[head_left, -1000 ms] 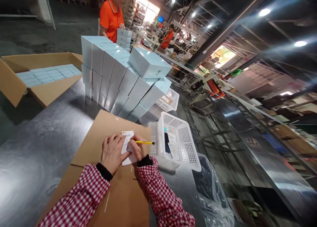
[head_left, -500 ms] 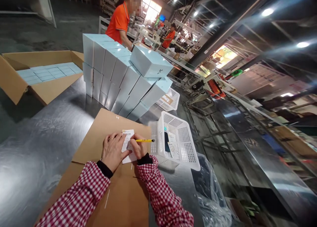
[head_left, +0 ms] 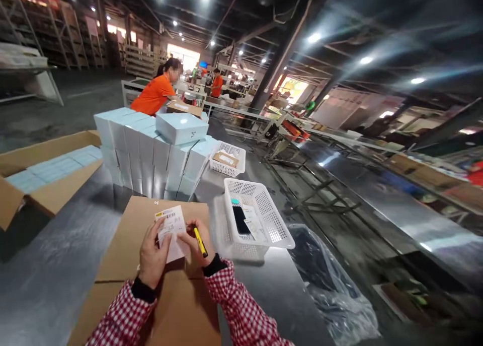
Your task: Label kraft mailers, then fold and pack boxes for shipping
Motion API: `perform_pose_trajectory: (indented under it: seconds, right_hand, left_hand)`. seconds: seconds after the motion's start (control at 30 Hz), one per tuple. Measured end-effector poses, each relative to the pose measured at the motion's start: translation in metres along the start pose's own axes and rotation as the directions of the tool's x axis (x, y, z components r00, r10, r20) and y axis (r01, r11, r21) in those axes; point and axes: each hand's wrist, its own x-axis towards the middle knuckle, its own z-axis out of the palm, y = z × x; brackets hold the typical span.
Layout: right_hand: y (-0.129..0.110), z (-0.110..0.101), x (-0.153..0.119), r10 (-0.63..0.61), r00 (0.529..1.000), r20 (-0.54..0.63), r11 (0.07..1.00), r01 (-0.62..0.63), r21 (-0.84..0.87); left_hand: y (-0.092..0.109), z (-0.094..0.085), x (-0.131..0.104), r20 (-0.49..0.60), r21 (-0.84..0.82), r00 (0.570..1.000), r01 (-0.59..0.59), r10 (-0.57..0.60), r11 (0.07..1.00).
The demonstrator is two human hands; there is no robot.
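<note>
Now that the left hand (head_left: pixel 151 261) pinches the paper slip (head_left: pixel 172 221) above the cardboard (head_left: pixel 121 240), the right hand (head_left: pixel 207 241) grips a pen (head_left: pixel 199 241) clear of it.

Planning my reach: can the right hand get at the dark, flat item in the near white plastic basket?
Probably yes; the basket is open-topped beside the right hand, though that hand holds a yellow pen.

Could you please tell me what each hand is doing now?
Left hand: closed on the white paper slip.
Right hand: holding the yellow marker, fingers also at the slip's edge.
</note>
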Motion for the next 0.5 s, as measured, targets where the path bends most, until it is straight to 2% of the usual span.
perform_pose_trajectory:
  seconds: [0.13, 0.2, 0.27, 0.37, 0.5]
  right_hand:
    - [-0.008, -0.003, -0.011, -0.022, 0.999, -0.047, 0.990, 0.028, 0.136]
    - [-0.012, -0.010, -0.015, -0.041, 0.998, -0.043, 0.983, 0.048, 0.180]
    - [-0.015, -0.017, -0.017, -0.045, 0.999, -0.013, 0.977, 0.047, 0.207]
    - [-0.016, -0.027, -0.021, -0.018, 1.000, 0.000, 0.978, 0.018, 0.208]
    - [-0.025, -0.036, -0.027, -0.103, 0.986, -0.134, 0.973, 0.128, 0.191]
  left_hand:
    - [0.029, 0.004, -0.013, -0.004, -0.205, 0.980, 0.193, -0.199, 0.959]
    - [0.042, 0.004, -0.018, -0.006, -0.252, 0.966, 0.250, -0.260, 0.935]
    - [0.049, 0.005, -0.023, 0.036, -0.305, 0.956, 0.287, -0.290, 0.908]
    - [0.049, 0.007, -0.027, 0.110, -0.334, 0.947, 0.321, -0.302, 0.886]
    - [0.040, 0.008, -0.031, 0.073, -0.306, 0.953, 0.301, -0.293, 0.903]
